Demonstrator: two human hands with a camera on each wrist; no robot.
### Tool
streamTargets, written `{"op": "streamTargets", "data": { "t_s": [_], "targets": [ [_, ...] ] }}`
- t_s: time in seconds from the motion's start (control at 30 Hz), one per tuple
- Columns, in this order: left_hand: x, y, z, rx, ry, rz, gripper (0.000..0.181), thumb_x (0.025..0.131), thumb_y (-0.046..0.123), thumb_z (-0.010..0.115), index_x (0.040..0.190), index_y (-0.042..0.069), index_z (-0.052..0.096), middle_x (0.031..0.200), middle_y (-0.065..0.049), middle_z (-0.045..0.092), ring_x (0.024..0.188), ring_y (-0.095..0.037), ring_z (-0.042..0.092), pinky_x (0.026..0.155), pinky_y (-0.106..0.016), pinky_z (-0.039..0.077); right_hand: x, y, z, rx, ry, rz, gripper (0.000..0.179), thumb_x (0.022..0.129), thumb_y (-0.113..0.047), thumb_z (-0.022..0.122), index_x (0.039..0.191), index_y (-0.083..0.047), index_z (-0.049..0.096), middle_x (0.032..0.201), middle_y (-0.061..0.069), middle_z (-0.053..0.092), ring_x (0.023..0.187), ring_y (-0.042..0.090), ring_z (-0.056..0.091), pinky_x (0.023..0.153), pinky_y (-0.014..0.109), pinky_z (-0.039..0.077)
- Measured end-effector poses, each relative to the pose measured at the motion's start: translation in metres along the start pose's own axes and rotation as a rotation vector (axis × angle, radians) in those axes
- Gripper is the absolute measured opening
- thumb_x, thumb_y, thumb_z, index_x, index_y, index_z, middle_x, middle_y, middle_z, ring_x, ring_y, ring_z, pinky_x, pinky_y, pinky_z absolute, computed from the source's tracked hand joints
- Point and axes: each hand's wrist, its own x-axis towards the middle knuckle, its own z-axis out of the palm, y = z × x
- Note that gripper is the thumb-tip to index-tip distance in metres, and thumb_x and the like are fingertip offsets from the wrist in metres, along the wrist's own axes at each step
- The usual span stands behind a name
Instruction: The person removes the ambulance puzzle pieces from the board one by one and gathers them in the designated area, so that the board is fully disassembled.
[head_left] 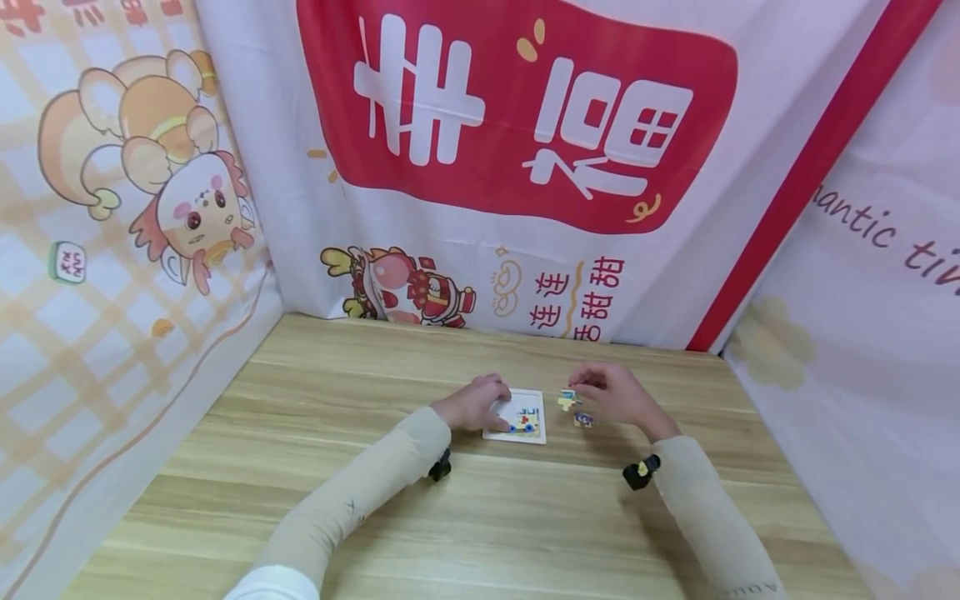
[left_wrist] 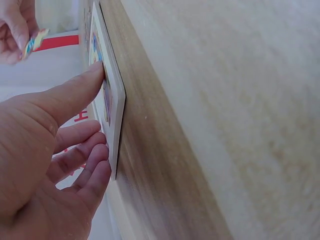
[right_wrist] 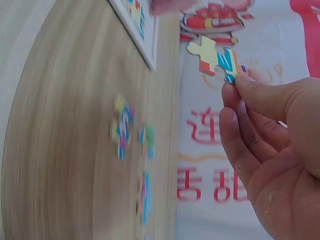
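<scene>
A white puzzle tray (head_left: 534, 440), partly filled with a colourful picture, lies on the table. My left hand (head_left: 477, 403) is at its left side; in the left wrist view the thumb (left_wrist: 82, 90) touches the picture area and the relaxed fingers rest at the tray's edge. To the right of the tray, my right hand (head_left: 617, 395) pinches a jigsaw piece (right_wrist: 210, 56) between thumb and fingertips, raised above the table. The piece is yellow, blue and red, with rounded tabs. Below it a loose jigsaw piece (head_left: 583, 420) lies on the wood.
The right wrist view shows more loose pieces on the table, such as a green and blue one (right_wrist: 149, 141) and a pink and blue one (right_wrist: 145, 197). A printed cloth (head_left: 420, 217) hangs behind the wooden table (head_left: 525, 533), with more cloth at both sides.
</scene>
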Motion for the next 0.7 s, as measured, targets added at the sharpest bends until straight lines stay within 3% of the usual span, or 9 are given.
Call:
{"op": "streamTargets", "data": {
  "t_s": [0.4,0.7],
  "targets": [
    [0.0,0.0,0.002,-0.02,-0.003,-0.008,0.054,0.093,0.031,0.082,0.137,0.005,0.066,0.133,-0.007,0.059,0.121,-0.022,0.055,0.115,-0.04,0.048,-0.035,0.05,-0.033,0.002,0.003,0.028,0.01,0.1,-0.003,0.07,0.106,-0.007,0.076,0.101,0.01,0.075,0.093,0.018,0.068,0.081,0.025,0.058],
    [0.0,-0.001,0.001,-0.013,0.0,0.004,0.055,0.093,0.033,0.083,0.138,0.006,0.066,0.134,-0.007,0.06,0.123,-0.022,0.056,0.115,-0.039,0.048,-0.034,0.069,-0.027,0.008,-0.099,0.159,0.012,0.102,-0.006,0.067,0.108,-0.011,0.076,0.103,0.007,0.075,0.096,0.019,0.066,0.086,0.029,0.055]
  ]
}}
